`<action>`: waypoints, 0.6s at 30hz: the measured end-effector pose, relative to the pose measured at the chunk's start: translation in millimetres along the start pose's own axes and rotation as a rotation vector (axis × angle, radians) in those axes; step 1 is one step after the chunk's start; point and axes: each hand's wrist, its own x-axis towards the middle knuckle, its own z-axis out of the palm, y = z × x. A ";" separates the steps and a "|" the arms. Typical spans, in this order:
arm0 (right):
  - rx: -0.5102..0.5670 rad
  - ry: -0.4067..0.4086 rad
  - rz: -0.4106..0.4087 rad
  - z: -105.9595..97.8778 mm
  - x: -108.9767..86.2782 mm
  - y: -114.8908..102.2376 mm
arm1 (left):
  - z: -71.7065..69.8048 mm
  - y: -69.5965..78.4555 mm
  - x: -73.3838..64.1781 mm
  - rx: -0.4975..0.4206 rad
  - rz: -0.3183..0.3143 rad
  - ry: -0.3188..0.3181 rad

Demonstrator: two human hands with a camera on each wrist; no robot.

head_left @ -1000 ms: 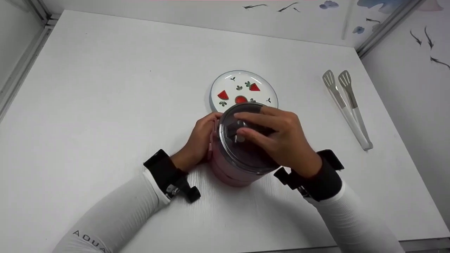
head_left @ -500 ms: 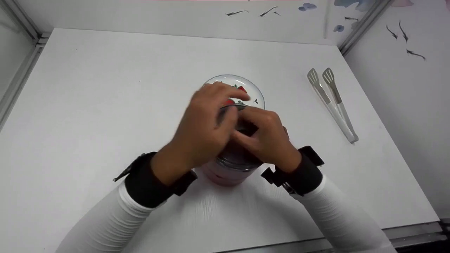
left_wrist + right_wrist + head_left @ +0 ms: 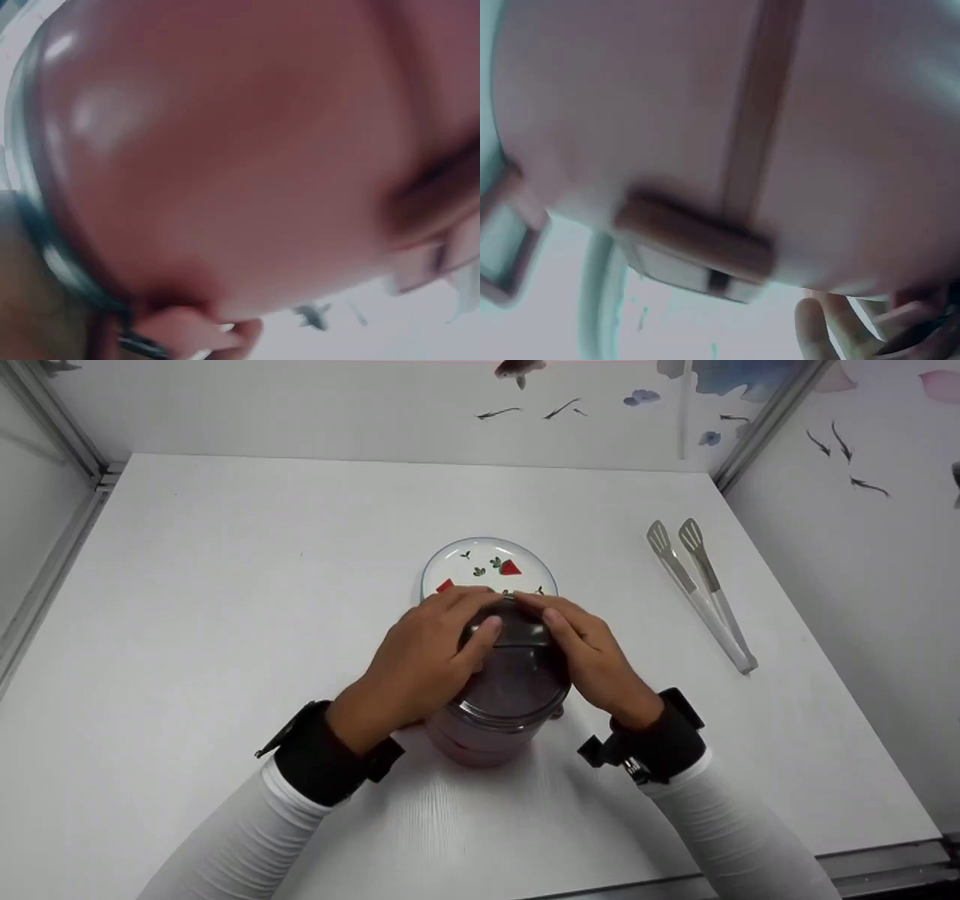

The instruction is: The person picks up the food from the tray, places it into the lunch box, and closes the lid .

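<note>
A round pink food container (image 3: 480,744) with a dark see-through lid (image 3: 517,682) stands on the table in the head view. From the left, my left hand (image 3: 416,656) grips the lid's edge, its thumb on top and its fingers over the far rim. My right hand (image 3: 600,664) holds the opposite side in much the same way. Blurred pink wall (image 3: 225,150) fills the left wrist view, with a pink clip (image 3: 180,330) by the rim. In the right wrist view, a block-like pink part (image 3: 694,240) juts from the wall, and fingertips (image 3: 814,330) reach past it.
Behind the container lies a white plate (image 3: 487,556) with watermelon prints, partly covered by the hands. Slotted tongs (image 3: 705,600) with white handles lie at the right. Printed panels (image 3: 300,420) border the white table (image 3: 225,585).
My left hand has left the container's left side and come over the lid. My right hand has shifted from the lid's middle to its right edge. The head view has tilted slightly.
</note>
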 end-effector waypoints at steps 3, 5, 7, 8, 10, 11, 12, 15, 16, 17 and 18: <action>0.141 -0.040 0.055 -1.7 -0.8 8.5 | 6.7 -8.9 -1.2 -0.100 0.018 0.011; 0.223 -0.050 0.071 -0.5 -1.3 14.0 | 9.9 -14.3 -2.3 -0.162 0.034 0.030; 0.278 -0.048 0.080 0.7 -2.1 18.4 | 13.1 -18.1 -2.6 -0.219 0.053 0.059; 0.288 -0.045 0.080 1.3 -2.4 20.1 | 14.7 -19.5 -3.0 -0.245 0.058 0.072; 0.292 -0.040 0.077 3.0 -2.4 22.8 | 17.8 -21.6 -4.0 -0.299 0.061 0.097; 0.295 -0.037 0.078 3.9 -2.4 23.7 | 19.4 -22.4 -4.4 -0.325 0.061 0.110; 0.305 -0.036 0.079 4.9 -2.5 24.7 | 21.0 -23.3 -4.8 -0.351 0.059 0.121; 0.367 -0.033 0.072 8.2 -2.2 26.0 | 25.4 -25.9 -5.7 -0.440 0.062 0.157; 0.396 -0.031 0.074 9.9 -2.5 25.8 | 26.9 -27.1 -6.5 -0.471 0.064 0.171; 0.429 -0.029 0.075 11.8 -2.7 25.9 | 28.3 -28.4 -7.3 -0.501 0.066 0.185; 0.462 -0.028 0.075 13.8 -2.7 26.1 | 30.0 -29.9 -8.3 -0.528 0.066 0.200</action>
